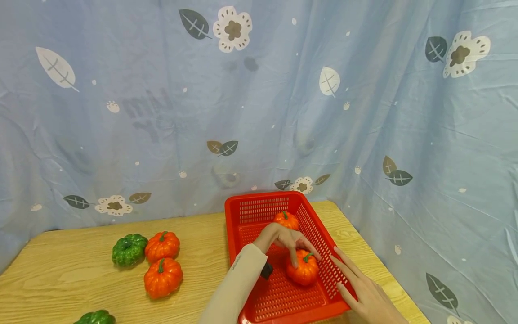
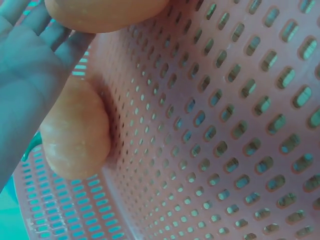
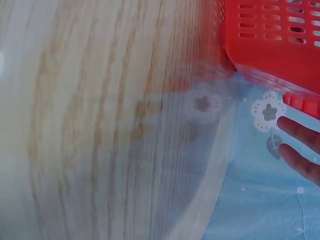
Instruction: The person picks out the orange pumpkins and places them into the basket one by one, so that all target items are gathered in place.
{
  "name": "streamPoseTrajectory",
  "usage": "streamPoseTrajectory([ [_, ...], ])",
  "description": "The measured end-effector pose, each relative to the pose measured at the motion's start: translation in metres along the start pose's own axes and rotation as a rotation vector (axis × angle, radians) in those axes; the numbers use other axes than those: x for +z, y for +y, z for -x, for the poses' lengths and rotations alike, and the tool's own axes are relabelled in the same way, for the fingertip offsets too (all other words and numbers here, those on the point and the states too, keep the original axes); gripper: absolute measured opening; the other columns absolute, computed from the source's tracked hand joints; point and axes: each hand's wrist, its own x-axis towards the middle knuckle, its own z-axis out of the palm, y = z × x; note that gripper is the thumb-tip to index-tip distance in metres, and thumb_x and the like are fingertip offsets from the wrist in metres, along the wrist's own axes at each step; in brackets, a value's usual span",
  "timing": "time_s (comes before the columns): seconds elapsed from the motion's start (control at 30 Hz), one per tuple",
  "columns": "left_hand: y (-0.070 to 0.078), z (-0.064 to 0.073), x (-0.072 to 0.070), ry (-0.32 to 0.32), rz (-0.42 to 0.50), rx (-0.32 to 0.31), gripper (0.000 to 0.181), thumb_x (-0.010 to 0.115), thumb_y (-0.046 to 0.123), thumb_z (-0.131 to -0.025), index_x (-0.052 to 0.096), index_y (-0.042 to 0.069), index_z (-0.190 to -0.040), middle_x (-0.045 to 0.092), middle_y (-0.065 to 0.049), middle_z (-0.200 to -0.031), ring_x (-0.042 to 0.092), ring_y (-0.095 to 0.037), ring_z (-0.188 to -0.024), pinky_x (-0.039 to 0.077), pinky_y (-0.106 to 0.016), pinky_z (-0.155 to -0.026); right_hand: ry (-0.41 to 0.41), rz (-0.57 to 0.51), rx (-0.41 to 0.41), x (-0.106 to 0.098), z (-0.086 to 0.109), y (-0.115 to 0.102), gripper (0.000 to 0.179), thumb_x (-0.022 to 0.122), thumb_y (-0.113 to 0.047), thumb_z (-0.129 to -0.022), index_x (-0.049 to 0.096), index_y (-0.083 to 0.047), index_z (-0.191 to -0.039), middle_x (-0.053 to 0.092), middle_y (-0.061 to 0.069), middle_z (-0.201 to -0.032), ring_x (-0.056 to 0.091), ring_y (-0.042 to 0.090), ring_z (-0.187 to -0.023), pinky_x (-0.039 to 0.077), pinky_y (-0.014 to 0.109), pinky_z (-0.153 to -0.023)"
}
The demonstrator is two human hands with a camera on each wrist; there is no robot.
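A red plastic basket (image 1: 232, 225) with slotted walls stands on the table. Inside it, my left hand (image 1: 285, 238) reaches down from above and grips an orange toy pumpkin (image 1: 303, 272) with a green stem, thumb and fingers at its sides. The same pumpkin (image 2: 105, 15) shows at the top of the left wrist view against the fingers. Farther back in the basket lies another orange pumpkin (image 1: 286, 219), partly behind the hand. Along the basket's right side, my right hand (image 1: 368, 292) has its fingers stretched out at the rim.
On the wooden table (image 1: 81, 279) to the left are two orange pumpkins (image 1: 163, 277) and a green pumpkin (image 1: 129, 249), close together. Another green one (image 1: 96, 317) is cut off by the lower edge. A patterned blue curtain (image 1: 162, 112) hangs behind and at the right.
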Motion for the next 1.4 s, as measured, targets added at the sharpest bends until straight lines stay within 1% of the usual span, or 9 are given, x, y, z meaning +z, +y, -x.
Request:
streamPoseTrajectory([
  [0.17,0.0,0.0012,-0.0036,-0.004,0.01,0.033,0.065,0.057,-0.026,-0.08,0.041,-0.008,-0.14,0.038,-0.017,-0.149,0.039,0.001,-0.125,0.03,-0.015,-0.103,-0.002,-0.002,0.012,-0.0004,-0.001,-0.001,0.048,0.065,-0.021,-0.09,0.054,-0.011,-0.136,0.041,0.0,-0.148,0.062,0.012,-0.09,0.052,0.027,-0.062],
  [0.3,-0.0003,0.0015,-0.0048,-0.003,0.027,0.023,0.064,0.057,-0.025,-0.08,0.041,-0.008,-0.14,0.037,-0.016,-0.149,0.035,-0.001,-0.131,0.03,-0.015,-0.104,-0.01,-0.003,0.025,-0.0012,-0.0009,-0.0018,0.048,0.065,-0.023,-0.091,0.054,-0.012,-0.137,0.041,-0.001,-0.148,0.063,0.014,-0.094,0.052,0.027,-0.062],
  [0.4,0.0,0.0012,-0.0045,0.004,0.029,0.007,0.062,0.057,-0.025,-0.081,0.043,-0.008,-0.139,0.037,-0.015,-0.149,0.033,-0.002,-0.133,0.03,-0.014,-0.103,-0.001,0.002,0.018,-0.0017,-0.0009,-0.0016,0.048,0.065,-0.022,-0.091,0.054,-0.012,-0.136,0.041,-0.001,-0.148,0.063,0.015,-0.096,0.052,0.027,-0.062],
  [0.57,0.0012,0.0012,-0.0041,0.014,0.025,-0.008,0.061,0.057,-0.024,-0.081,0.045,-0.008,-0.138,0.039,-0.015,-0.148,0.032,-0.001,-0.134,0.03,-0.014,-0.103,0.021,0.008,-0.008,-0.0023,-0.0015,-0.0011,0.048,0.066,-0.02,-0.09,0.055,-0.012,-0.136,0.041,-0.001,-0.148,0.063,0.015,-0.096,0.051,0.026,-0.061],
  [0.97,0.0014,0.0036,-0.0019,0.001,0.043,0.0,0.059,0.055,-0.024,-0.083,0.043,-0.009,-0.139,0.037,-0.015,-0.149,0.031,-0.006,-0.136,0.029,-0.016,-0.105,0.002,-0.006,0.008,-0.0012,0.0003,-0.0002,0.048,0.066,-0.021,-0.089,0.056,-0.01,-0.134,0.041,-0.001,-0.147,0.063,0.017,-0.097,0.053,0.027,-0.061],
  [1.13,-0.001,0.0021,-0.0014,0.001,0.05,-0.008,0.059,0.055,-0.024,-0.082,0.044,-0.009,-0.138,0.038,-0.015,-0.149,0.032,-0.005,-0.136,0.03,-0.016,-0.105,-0.038,-0.045,0.051,-0.0011,0.0009,-0.0017,0.047,0.064,-0.023,-0.091,0.056,-0.011,-0.135,0.042,0.0,-0.147,0.063,0.016,-0.094,0.05,0.025,-0.058],
  [1.3,0.0001,0.0031,-0.0024,0.006,0.058,0.014,0.058,0.055,-0.024,-0.082,0.043,-0.01,-0.138,0.038,-0.017,-0.148,0.036,-0.007,-0.134,0.032,-0.017,-0.104,-0.039,-0.042,0.058,-0.0016,0.0012,-0.0026,0.047,0.064,-0.024,-0.091,0.055,-0.012,-0.135,0.042,-0.001,-0.147,0.063,0.014,-0.093,0.051,0.025,-0.059],
  [1.4,0.0041,0.006,-0.0039,0.016,0.055,0.024,0.057,0.055,-0.023,-0.083,0.044,-0.01,-0.138,0.039,-0.017,-0.148,0.038,-0.009,-0.133,0.036,-0.023,-0.104,-0.046,-0.04,0.059,-0.0021,0.0012,-0.0021,0.047,0.064,-0.025,-0.092,0.055,-0.012,-0.136,0.042,-0.001,-0.147,0.062,0.015,-0.096,0.052,0.026,-0.061],
])
